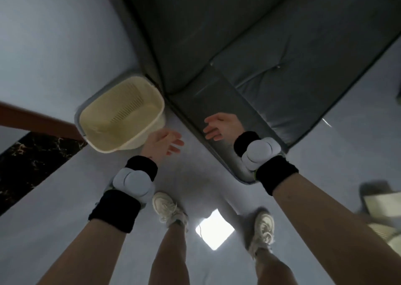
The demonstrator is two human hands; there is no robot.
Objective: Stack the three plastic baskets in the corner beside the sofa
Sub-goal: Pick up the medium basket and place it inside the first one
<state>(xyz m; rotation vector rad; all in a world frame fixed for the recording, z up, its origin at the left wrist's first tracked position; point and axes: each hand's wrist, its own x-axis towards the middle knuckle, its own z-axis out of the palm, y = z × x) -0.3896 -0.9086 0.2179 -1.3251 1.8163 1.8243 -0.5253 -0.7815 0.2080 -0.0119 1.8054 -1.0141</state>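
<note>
A cream plastic basket stands on the floor in the corner beside the dark grey sofa. A grey rim of another basket shows around its far and left edge, nested under it. My left hand hovers just right of the cream basket's near corner, fingers spread, holding nothing. My right hand is over the sofa's armrest, fingers apart and empty. Both wrists carry black bands and white pads.
A brown wooden rail and a black marble strip run along the left. My two feet in white shoes stand on the pale floor. Blurred objects lie at the right edge.
</note>
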